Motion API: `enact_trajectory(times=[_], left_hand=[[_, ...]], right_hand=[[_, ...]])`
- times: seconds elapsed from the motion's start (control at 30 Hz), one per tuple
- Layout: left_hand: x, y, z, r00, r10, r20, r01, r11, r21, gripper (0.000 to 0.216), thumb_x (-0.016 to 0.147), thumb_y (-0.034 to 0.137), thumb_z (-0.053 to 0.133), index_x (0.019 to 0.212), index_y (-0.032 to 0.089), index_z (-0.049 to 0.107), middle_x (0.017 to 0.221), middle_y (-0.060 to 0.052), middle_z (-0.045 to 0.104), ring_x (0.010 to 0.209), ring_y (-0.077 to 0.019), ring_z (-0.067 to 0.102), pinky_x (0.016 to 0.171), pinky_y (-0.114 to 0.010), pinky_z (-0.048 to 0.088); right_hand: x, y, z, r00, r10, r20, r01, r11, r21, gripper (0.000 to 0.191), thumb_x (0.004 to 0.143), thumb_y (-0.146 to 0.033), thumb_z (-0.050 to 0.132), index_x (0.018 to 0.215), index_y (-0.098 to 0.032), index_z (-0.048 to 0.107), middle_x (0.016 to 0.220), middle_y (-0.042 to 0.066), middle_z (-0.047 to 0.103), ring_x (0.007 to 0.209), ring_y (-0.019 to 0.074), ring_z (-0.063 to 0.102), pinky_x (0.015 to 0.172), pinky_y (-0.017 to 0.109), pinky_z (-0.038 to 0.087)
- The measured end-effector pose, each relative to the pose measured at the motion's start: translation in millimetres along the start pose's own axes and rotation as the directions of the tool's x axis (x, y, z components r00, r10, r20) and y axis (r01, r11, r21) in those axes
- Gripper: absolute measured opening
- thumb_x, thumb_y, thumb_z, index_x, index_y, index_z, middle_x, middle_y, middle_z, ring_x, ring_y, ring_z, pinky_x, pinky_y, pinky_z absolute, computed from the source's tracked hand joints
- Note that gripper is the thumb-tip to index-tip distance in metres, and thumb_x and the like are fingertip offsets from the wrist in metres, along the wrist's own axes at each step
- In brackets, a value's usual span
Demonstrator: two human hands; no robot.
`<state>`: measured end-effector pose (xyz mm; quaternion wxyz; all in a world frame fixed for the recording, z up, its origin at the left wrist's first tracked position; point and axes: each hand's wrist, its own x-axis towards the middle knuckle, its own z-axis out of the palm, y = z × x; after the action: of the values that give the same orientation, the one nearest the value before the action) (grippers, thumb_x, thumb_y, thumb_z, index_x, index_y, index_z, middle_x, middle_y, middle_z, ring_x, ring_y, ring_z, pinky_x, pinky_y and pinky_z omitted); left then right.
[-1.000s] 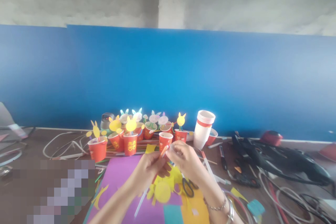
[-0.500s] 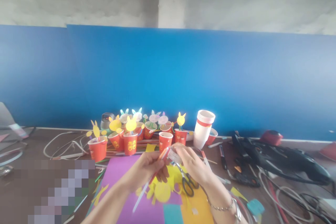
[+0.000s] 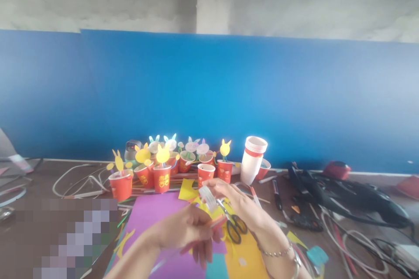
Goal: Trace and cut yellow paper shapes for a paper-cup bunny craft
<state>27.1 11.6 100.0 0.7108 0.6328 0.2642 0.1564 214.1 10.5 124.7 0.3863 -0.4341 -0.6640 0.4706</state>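
My left hand [image 3: 191, 231] is closed on a few thin straws, with an orange-pink end [image 3: 218, 222] sticking out to the right. A pale straw trails faintly below the wrist. My right hand [image 3: 235, 202] pinches a small whitish, semi-transparent piece [image 3: 208, 198] with faint marks; I cannot make out its kind. Black-handled scissors [image 3: 234, 229] lie below my right hand, on yellow paper scraps. Beneath both hands are a purple sheet [image 3: 153, 213], an orange-yellow sheet [image 3: 248, 257] and a teal piece [image 3: 216, 266].
Red paper cups [image 3: 163, 178] with yellow paper rabbit figures [image 3: 163, 154] line the back. A stack of white cups [image 3: 252, 161] stands right of them. A black bag [image 3: 353, 196], a marker [image 3: 277, 194] and white cables [image 3: 347, 235] lie to the right; a blue panel [image 3: 209, 83] rises behind.
My left hand has come down and toward me with the straws, away from my right hand. My right hand keeps the whitish piece, which now shows more fully.
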Motion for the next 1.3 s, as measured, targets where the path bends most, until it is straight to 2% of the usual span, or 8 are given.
enact_trajectory(times=[0.17, 0.23, 0.4, 0.63, 0.83, 1.0, 1.1, 1.3], left_hand=[[3, -5, -2, 0.998, -0.050, -0.048, 0.053, 0.997, 0.064, 0.037, 0.080, 0.050, 0.057, 0.082, 0.013, 0.063, 0.059, -0.003, 0.066, 0.041, -0.0106, 0.057, 0.038, -0.018, 0.035], [3, -5, -3, 0.997, -0.060, -0.058, 0.065, 0.994, 0.084, 0.039, 0.080, 0.051, 0.056, 0.083, 0.013, 0.064, 0.062, -0.004, 0.067, 0.042, -0.0114, 0.058, 0.038, -0.019, 0.034], [7, -7, -3, 0.992, -0.103, -0.070, 0.107, 0.993, 0.057, 0.041, 0.077, 0.053, 0.058, 0.079, 0.013, 0.065, 0.058, -0.004, 0.066, 0.042, -0.0132, 0.058, 0.039, -0.021, 0.037], [12, -13, -8, 0.985, -0.132, -0.112, 0.118, 0.985, -0.122, 0.039, 0.071, 0.050, 0.065, 0.076, 0.011, 0.063, 0.059, -0.006, 0.067, 0.044, -0.0135, 0.059, 0.044, -0.023, 0.042], [14, -18, -14, 0.969, -0.091, -0.230, 0.036, 0.972, -0.234, 0.044, 0.068, 0.051, 0.069, 0.079, 0.010, 0.061, 0.059, -0.007, 0.067, 0.047, -0.0146, 0.062, 0.042, -0.020, 0.042], [11, -12, -15, 0.952, -0.007, -0.307, -0.088, 0.951, -0.296, 0.038, 0.067, 0.046, 0.071, 0.074, 0.010, 0.061, 0.060, -0.007, 0.067, 0.046, -0.0118, 0.060, 0.043, -0.018, 0.043], [9, -7, -14, 0.955, 0.027, -0.294, -0.114, 0.952, -0.285, 0.037, 0.070, 0.045, 0.070, 0.067, 0.009, 0.061, 0.062, -0.008, 0.066, 0.047, -0.0113, 0.060, 0.045, -0.018, 0.044], [8, 0, -9, 0.946, 0.052, -0.320, -0.131, 0.964, -0.231, 0.038, 0.074, 0.047, 0.066, 0.067, 0.010, 0.061, 0.060, -0.007, 0.065, 0.047, -0.0119, 0.061, 0.046, -0.019, 0.045]], right_hand=[[0, -3, -1, 0.988, 0.070, -0.141, -0.080, 0.995, -0.066, 0.038, 0.088, -0.046, 0.042, 0.106, -0.023, 0.067, 0.115, 0.005, 0.064, 0.111, 0.0233, 0.055, 0.100, 0.036, 0.041], [0, -5, 1, 0.984, 0.088, -0.156, -0.097, 0.994, -0.052, 0.038, 0.086, -0.048, 0.046, 0.104, -0.022, 0.067, 0.113, 0.005, 0.064, 0.111, 0.0239, 0.055, 0.098, 0.036, 0.042], [2, -10, 9, 0.997, 0.008, -0.076, -0.013, 0.998, -0.057, 0.038, 0.085, -0.050, 0.047, 0.085, -0.021, 0.070, 0.104, 0.006, 0.066, 0.101, 0.0236, 0.059, 0.087, 0.035, 0.049], [3, -9, 15, 0.988, -0.085, -0.129, 0.077, 0.995, -0.064, 0.038, 0.086, -0.049, 0.050, 0.073, -0.020, 0.071, 0.107, 0.006, 0.066, 0.106, 0.0238, 0.057, 0.093, 0.034, 0.045], [5, -10, 7, 0.993, -0.115, 0.016, 0.116, 0.991, -0.067, 0.041, 0.087, -0.049, 0.050, 0.070, -0.017, 0.068, 0.122, 0.009, 0.057, 0.116, 0.0236, 0.051, 0.095, 0.036, 0.041], [4, -8, 0, 0.993, -0.118, 0.019, 0.119, 0.978, -0.173, 0.030, 0.079, -0.046, 0.063, 0.071, -0.017, 0.064, 0.126, 0.010, 0.053, 0.118, 0.0256, 0.048, 0.095, 0.038, 0.039], [1, -7, -5, 0.989, -0.149, 0.018, 0.150, 0.966, -0.210, 0.024, 0.076, -0.041, 0.067, 0.071, -0.019, 0.060, 0.121, 0.008, 0.056, 0.112, 0.0240, 0.052, 0.089, 0.037, 0.043], [-2, -8, -8, 0.984, -0.180, -0.001, 0.174, 0.952, -0.250, 0.021, 0.080, -0.035, 0.062, 0.068, -0.020, 0.055, 0.099, 0.004, 0.063, 0.091, 0.0192, 0.058, 0.075, 0.031, 0.047]])
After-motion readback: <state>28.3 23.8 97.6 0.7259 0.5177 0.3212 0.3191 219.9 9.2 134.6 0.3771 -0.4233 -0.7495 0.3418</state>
